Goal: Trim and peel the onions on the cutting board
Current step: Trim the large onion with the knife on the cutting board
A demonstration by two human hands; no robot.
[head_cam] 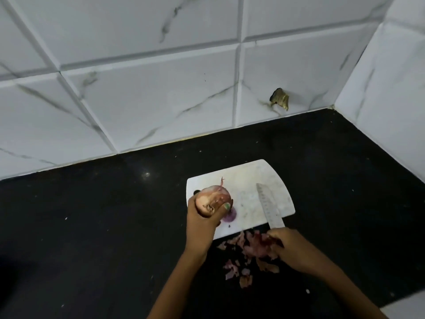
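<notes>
The onion (213, 200), firm, round, with dry slippery skin, is being held in the left hand (202, 221) at the board's (250, 180) 9 o'clock edge; best gripped round its middle. The knife (269, 207) is being held by the right hand (291, 248) at 5 o'clock

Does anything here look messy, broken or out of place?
Yes. Onion peels are scattered on the black counter, off the cutting board, beside the right hand. Also, the wall tile has a broken hole near the corner.
</notes>
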